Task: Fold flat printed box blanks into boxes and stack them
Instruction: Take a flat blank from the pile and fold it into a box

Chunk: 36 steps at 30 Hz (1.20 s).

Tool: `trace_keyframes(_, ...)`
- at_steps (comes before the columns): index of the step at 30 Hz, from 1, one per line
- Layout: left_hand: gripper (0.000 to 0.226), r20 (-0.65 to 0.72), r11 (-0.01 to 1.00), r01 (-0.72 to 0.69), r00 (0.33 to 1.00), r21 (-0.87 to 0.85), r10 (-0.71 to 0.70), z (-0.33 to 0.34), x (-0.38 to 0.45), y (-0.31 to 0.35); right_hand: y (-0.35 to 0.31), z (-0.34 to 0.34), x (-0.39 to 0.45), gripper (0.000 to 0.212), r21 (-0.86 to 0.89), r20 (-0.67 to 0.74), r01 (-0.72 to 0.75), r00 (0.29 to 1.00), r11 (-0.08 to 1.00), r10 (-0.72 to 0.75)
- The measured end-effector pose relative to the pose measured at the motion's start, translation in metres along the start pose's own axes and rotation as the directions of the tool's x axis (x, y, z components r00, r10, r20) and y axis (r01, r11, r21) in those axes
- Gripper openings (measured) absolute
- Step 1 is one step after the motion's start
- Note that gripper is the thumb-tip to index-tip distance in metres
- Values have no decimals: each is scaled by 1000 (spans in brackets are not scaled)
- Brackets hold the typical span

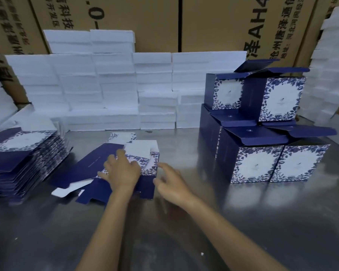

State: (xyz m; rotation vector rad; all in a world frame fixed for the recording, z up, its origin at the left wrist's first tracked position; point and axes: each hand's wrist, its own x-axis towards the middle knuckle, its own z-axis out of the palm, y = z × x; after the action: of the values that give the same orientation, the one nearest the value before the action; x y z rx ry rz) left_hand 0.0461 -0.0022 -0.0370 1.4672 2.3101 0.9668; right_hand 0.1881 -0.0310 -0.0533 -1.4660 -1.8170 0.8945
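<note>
Behind, tall brown cartons (159,22) bore large printed Chinese characters and the letters "AH", with white foam slabs (98,85) stacked before them. Midway along the bench (164,241), the flat blank (114,163) lay with its long axis slanting toward the far edge, the left hand (121,171) resting spread fingers on it, the right hand (171,184) loosely open beside it. Folded boxes (262,133) stood open-topped at the right, with no contents visible, and more blanks (25,155) were piled at the left edge.

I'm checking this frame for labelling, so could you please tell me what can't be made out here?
All in the head view:
- Blank on the table: the left hand covers its printed middle.
- Right hand: motion blur; contact with the blank unclear.
- Folded boxes: the panel logos are too small to read.
- Blank stack: cut off by the left edge.
</note>
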Motion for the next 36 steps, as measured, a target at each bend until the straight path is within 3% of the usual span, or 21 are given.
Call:
trace_keyframes(5,49,-145,990,109,985,86,-96,-21,31,-54,-7,31,14,55,-172,52,4,999,985,5)
trace_keyframes(9,61,-108,955,241,968,174,-224,-31,51,-83,-10,45,23,54,-248,24,-19,999,969,26)
trace_keyframes(13,70,-144,943,270,959,195,-244,-31,54,-89,-18,53,32,56,-228,3,-66,998,971,69)
trace_keyframes(17,63,-304,973,228,930,30,-209,-40,48,-76,-29,48,39,66,-85,-82,-75,994,994,68)
trace_keyframes(19,59,-389,983,171,902,-70,-184,-48,45,-63,-31,38,40,63,155,-95,-49,993,987,64)
trace_keyframes(22,54,-437,966,-8,893,-260,-111,-57,36,-40,-37,12,33,48,485,-66,-38,995,874,80)
trace_keyframes(25,36,-348,835,-181,938,-519,-13,-56,21,-17,-30,-19,24,61,533,-77,-73,988,843,134)
trace_keyframes(26,31,-298,774,-213,954,-597,32,-54,14,-10,-32,-30,17,56,547,-76,-108,981,830,178)
trace_keyframes(28,23,-158,682,-214,977,-699,144,-47,2,2,-24,-47,10,25,632,-40,-154,972,759,231)
trace_keyframes(29,19,-54,660,-174,979,-730,198,-43,-3,6,-17,-52,7,27,701,-16,-161,970,695,241)
trace_keyframes(32,17,239,667,-27,922,-745,304,-24,-18,11,1,-63,-9,35,910,-6,-100,967,402,253)
trace_keyframes(34,33,283,701,-26,904,-713,322,-12,-25,12,9,-66,-20,33,974,23,-77,970,214,244)
trace_keyframes(36,53,253,765,-91,913,-638,319,-4,-28,15,12,-71,-27,53,981,60,-89,985,174,164)
